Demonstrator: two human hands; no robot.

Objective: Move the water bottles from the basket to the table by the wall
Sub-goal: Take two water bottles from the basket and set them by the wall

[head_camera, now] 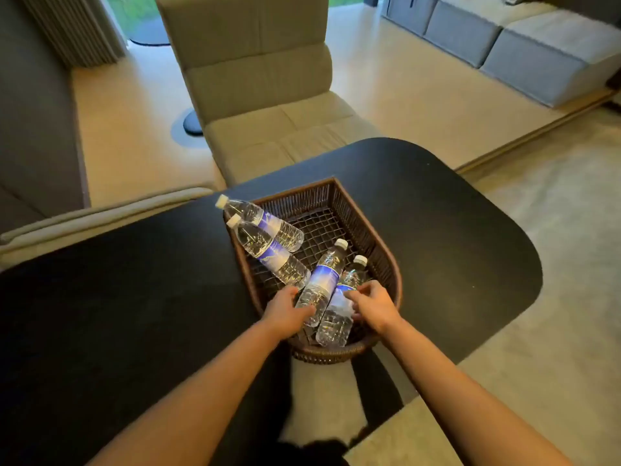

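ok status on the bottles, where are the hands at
Left hand closing on a bottle, right hand on the one beside it. All four bottles lying in the basket; none lifted. Nothing blocking.

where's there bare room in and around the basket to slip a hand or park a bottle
Free: the basket floor at its far right corner, and the black table right of it. Crowded: the near end, where the left hand and right hand meet two bottles.
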